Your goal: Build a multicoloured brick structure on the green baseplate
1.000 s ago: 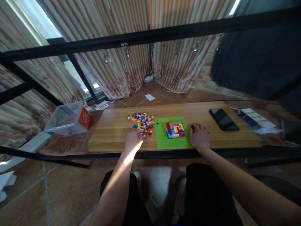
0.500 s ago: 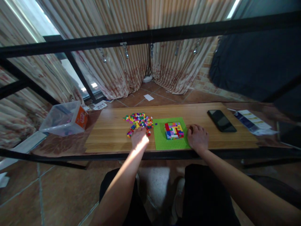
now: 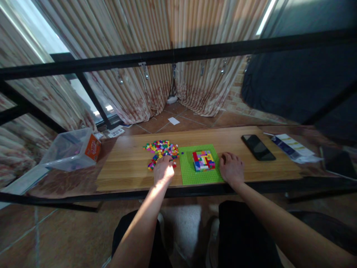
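Observation:
A pile of small coloured bricks (image 3: 161, 148) lies on the wooden tabletop (image 3: 125, 167). My left hand (image 3: 163, 170) rests at the pile's near edge, fingers curled down onto the bricks; what it grips is hidden. To the right lies a green baseplate (image 3: 189, 173) with a low multicoloured block of bricks (image 3: 203, 160) built on it. My right hand (image 3: 231, 168) lies on the table at the plate's right edge, fingers loosely bent, holding nothing I can see.
A black phone (image 3: 258, 147) and a printed leaflet (image 3: 292, 148) lie at the right of the table. A clear plastic box (image 3: 69, 149) with an orange label stands at the left. A black bar (image 3: 178, 56) crosses the view; curtains hang behind.
My left hand has moved right and forward into the near edge of the brick pile. My right hand stays beside the baseplate. The view has tilted a little.

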`<state>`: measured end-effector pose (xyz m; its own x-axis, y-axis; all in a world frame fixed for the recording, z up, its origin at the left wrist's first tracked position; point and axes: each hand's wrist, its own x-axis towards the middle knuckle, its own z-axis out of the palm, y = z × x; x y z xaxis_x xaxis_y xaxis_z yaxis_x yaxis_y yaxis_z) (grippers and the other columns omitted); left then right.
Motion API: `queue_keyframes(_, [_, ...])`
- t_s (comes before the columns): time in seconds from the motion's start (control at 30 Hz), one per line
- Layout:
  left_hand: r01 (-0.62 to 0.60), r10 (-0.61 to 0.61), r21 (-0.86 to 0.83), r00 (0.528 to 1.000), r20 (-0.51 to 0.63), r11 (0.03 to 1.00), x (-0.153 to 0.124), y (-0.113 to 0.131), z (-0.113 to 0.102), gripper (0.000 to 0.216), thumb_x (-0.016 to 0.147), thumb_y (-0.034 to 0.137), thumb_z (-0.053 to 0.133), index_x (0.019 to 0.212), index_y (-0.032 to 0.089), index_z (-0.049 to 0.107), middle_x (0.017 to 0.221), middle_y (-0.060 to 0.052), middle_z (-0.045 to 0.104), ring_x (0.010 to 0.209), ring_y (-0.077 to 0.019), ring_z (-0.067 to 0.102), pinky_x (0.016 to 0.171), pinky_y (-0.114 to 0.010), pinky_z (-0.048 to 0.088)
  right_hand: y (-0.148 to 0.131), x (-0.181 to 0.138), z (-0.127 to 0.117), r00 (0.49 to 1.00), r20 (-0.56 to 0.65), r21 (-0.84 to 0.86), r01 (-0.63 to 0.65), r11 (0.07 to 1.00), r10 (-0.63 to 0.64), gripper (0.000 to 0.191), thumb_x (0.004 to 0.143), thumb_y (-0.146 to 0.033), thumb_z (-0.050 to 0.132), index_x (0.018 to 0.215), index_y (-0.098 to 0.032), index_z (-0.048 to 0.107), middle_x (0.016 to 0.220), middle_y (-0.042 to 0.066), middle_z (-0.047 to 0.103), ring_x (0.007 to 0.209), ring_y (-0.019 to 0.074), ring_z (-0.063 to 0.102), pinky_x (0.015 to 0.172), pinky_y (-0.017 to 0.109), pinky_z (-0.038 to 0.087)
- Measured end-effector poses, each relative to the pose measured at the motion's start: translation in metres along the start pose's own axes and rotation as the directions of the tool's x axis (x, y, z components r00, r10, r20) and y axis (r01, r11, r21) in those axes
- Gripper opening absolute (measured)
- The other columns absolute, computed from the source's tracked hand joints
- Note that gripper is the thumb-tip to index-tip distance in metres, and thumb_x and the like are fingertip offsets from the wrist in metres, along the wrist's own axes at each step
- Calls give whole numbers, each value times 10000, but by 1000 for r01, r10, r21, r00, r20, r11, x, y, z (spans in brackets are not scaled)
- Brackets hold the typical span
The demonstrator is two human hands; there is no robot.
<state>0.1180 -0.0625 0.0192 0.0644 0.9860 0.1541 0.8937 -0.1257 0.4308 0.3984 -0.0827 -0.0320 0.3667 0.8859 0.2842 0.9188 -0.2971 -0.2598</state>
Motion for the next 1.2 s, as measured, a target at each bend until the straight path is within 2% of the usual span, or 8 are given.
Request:
queue_keyframes(0.27, [140, -162, -326, 986, -39, 935, 2, 8, -2, 155, 852, 196, 514, 930, 214, 646, 876, -37, 728, 869, -194, 669, 781, -282, 482, 0, 0, 1, 1000, -9, -26, 7, 1000, -7, 360, 933, -299, 394, 1189, -164, 608, 1261, 128, 623, 1134, 294, 508, 930, 410, 343])
queue_keyframes(0.5, [119, -135, -426, 991, -7, 897, -3, 15, -3, 96, 804, 254, 539, 823, 226, 629, 733, 11, 669, 736, -164, 616, 694, -260, 453, -3, -1, 1, 999, -36, -12, 7, 1000, -7, 353, 934, -298, 394, 1176, -168, 616, 1276, 120, 621, 1143, 297, 508, 946, 415, 334])
queue_keyframes(0.57, [126, -116, -540, 992, 52, 833, -6, 22, 1, 93, 785, 269, 531, 746, 215, 596, 652, 32, 599, 651, -138, 566, 620, -238, 429, -4, 0, 0, 999, -34, 2, 1, 1000, -1, 350, 934, -294, 398, 1177, -167, 614, 1283, 125, 617, 1147, 295, 507, 953, 416, 327])
queue_keyframes(0.67, [228, -115, -756, 973, 200, 614, -11, 36, 10, 121, 756, 289, 507, 678, 200, 530, 572, 56, 486, 508, -99, 469, 503, -214, 383, -5, 1, -1, 1000, -25, 13, -13, 1000, 13, 344, 935, -289, 402, 1177, -166, 612, 1293, 125, 610, 1153, 290, 505, 961, 413, 320])
queue_keyframes(0.77, [338, -154, -822, 941, 301, 460, -11, 46, 19, 143, 745, 320, 512, 677, 195, 506, 570, 61, 475, 449, -84, 430, 458, -211, 369, -6, 1, -2, 1000, -22, 13, -14, 1000, 14, 338, 937, -285, 401, 1172, -166, 612, 1291, 122, 610, 1153, 285, 504, 963, 405, 316])
queue_keyframes(0.87, [254, -123, -737, 966, 228, 627, -9, 47, 21, 154, 794, 312, 499, 700, 195, 532, 597, 35, 531, 499, -109, 503, 512, -231, 411, -6, 1, -3, 1000, -23, 12, -9, 1000, 9, 333, 935, -283, 406, 1167, -165, 614, 1279, 123, 616, 1151, 286, 502, 961, 404, 314])
queue_keyframes(1.0, [-38, 45, -253, 999, 21, 967, -5, 40, 22, 156, 881, 240, 474, 817, 211, 613, 812, -41, 678, 779, -176, 645, 715, -271, 458, -6, 0, -3, 1000, -31, 15, -1, 1000, 2, 324, 938, -282, 401, 1156, -170, 613, 1274, 126, 616, 1143, 287, 502, 954, 407, 316])
queue_keyframes(1.2, [-70, 61, 141, 996, 63, 988, -6, 35, 27, 219, 949, 277, 430, 969, 223, 641, 957, -83, 705, 826, -206, 673, 680, -273, 448, -5, 1, 0, 999, -35, 19, -1, 1000, 1, 324, 933, -288, 408, 1159, -176, 612, 1266, 124, 621, 1131, 293, 506, 953, 413, 317])
